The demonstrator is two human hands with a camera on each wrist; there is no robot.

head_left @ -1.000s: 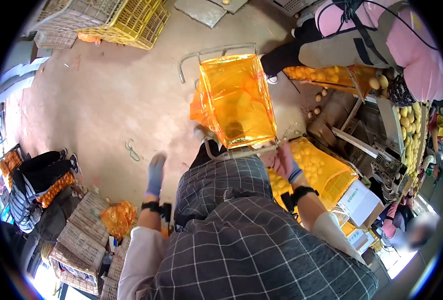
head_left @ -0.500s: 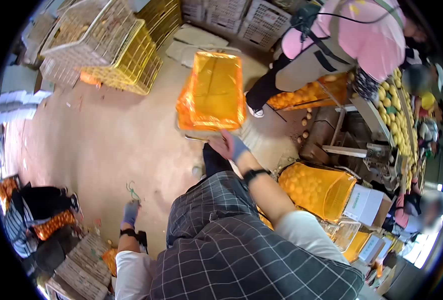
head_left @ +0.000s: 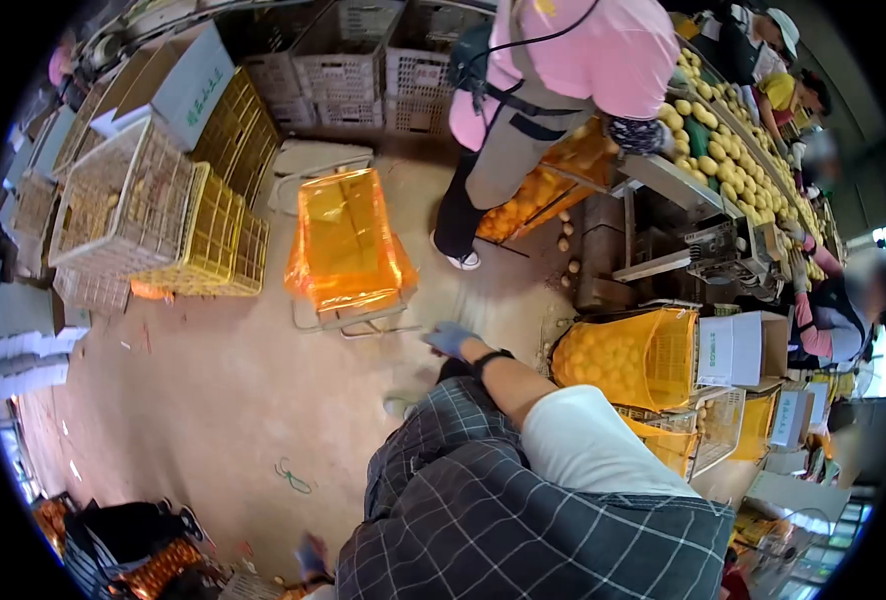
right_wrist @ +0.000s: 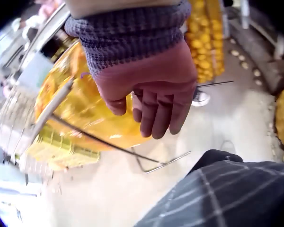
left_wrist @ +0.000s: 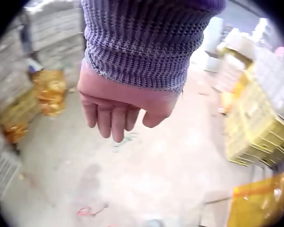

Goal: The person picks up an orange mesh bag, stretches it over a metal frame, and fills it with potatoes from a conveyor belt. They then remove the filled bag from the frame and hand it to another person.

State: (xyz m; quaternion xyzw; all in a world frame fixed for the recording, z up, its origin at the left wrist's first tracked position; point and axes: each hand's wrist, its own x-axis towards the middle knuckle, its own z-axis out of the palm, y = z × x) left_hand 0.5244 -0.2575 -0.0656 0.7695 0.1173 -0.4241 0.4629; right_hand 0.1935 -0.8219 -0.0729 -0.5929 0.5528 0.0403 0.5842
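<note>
An orange plastic mesh bag (head_left: 348, 235) is stretched over a metal tube stand (head_left: 378, 332) on the floor ahead of me. My right hand (head_left: 448, 340), in a gloved sleeve-cuffed knit, reaches toward the stand's near end with nothing in its grip. In the right wrist view, that right hand (right_wrist: 154, 92) hangs with loose fingers overlapping the orange bag (right_wrist: 92, 123). My left hand (head_left: 313, 555) is low at the body's left side. The left wrist view shows the left hand (left_wrist: 125, 106) with relaxed fingers, above the floor and holding nothing.
Stacked crates (head_left: 233, 235) stand at the left. A person in pink (head_left: 573, 60) works beside a conveyor of yellow round produce (head_left: 718, 150). A filled orange bag (head_left: 618, 355) and a white carton (head_left: 731, 350) are at the right. Green string (head_left: 293, 477) lies on the floor.
The bag on its stand now sits farther left in the head view. My right hand, earlier at the stand's near bar, has come away from it. My left hand has swung back.
</note>
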